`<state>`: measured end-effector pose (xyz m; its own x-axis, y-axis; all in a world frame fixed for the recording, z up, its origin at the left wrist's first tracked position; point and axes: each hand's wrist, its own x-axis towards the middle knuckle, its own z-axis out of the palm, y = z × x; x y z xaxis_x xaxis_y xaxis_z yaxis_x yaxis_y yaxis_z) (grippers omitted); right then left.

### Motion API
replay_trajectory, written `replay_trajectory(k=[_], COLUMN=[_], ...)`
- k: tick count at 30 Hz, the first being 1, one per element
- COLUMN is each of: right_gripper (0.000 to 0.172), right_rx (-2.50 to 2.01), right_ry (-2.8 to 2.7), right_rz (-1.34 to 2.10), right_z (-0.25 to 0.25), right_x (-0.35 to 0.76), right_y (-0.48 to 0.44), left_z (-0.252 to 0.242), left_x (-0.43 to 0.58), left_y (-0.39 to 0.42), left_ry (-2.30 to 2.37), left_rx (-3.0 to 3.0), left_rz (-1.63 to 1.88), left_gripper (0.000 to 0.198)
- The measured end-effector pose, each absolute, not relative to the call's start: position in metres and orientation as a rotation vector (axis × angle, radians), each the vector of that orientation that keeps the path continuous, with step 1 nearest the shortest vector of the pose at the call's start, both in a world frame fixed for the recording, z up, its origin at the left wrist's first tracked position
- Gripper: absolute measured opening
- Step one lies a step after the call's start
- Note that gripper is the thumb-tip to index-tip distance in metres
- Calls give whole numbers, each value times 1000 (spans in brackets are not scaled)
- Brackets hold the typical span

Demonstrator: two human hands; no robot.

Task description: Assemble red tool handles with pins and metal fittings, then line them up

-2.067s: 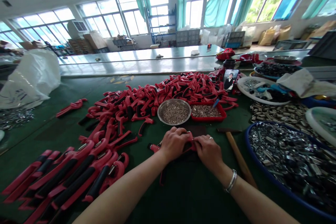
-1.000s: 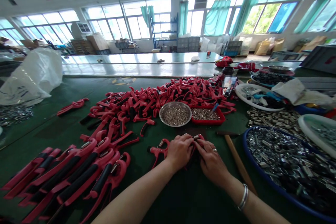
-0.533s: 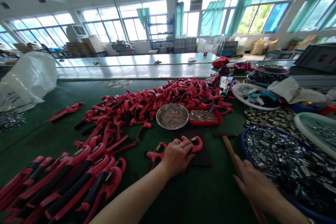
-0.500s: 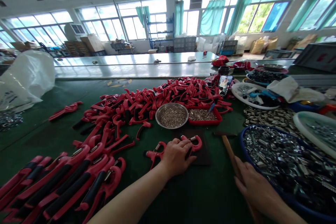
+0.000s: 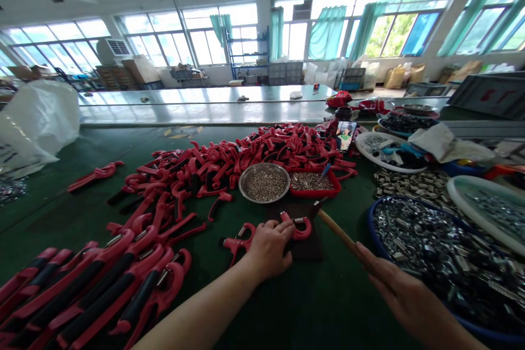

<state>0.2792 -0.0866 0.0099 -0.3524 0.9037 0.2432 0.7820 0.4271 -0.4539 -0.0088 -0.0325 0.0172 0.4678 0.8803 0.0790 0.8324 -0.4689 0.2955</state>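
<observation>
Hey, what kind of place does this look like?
Probably a factory assembly workshop. A long green workbench holds a large heap of red-and-black tool parts and a blue tub of metal fittings, while the person's right hand grips a wooden-handled hammer.

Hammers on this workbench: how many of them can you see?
1. The wooden-handled hammer is gripped in the right hand, its dark head near the far edge of the dark mat. Others may be hidden among the heaped parts.
</observation>
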Motion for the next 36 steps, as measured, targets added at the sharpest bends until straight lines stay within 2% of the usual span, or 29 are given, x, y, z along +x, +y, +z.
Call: replay_trajectory(k=[5, 10, 16, 21, 25, 28, 30, 36], right_gripper=[58, 52, 63, 57, 60, 63, 66, 57], right_rx=[-1302, -1318, -1237, -1317, -1232, -1180, -1145, -1200], right_ry=[-2164, -2423, -2172, -2383, -2234, -2122, -2170, -2416], right_rz=[37, 231, -107, 154, -67, -191, -172, 217], right_z=[24, 38, 40, 27, 46, 51, 43, 29], right_x=[271, 267, 262, 265, 258, 248, 243, 236], right_y=[-88, -85, -89, -88, -91, -95, -96, -93], left_z=[19, 19, 16, 19, 20, 15, 11, 8], left_x=[-12, -15, -18, -20, -25, -32, -36, -42], left_y=[-29, -26, -25, -22, -18, -16, -15, -8], left_ry=[1438, 1409, 1381, 1337, 1284, 1300, 1370, 1370], left_rx=[2515, 2506, 2527, 2538, 2517, 2429, 2372, 2328], left_rz=[307, 286, 306, 288, 261, 303, 372, 382], left_gripper=[60, 61, 61, 61, 62, 75, 78, 66])
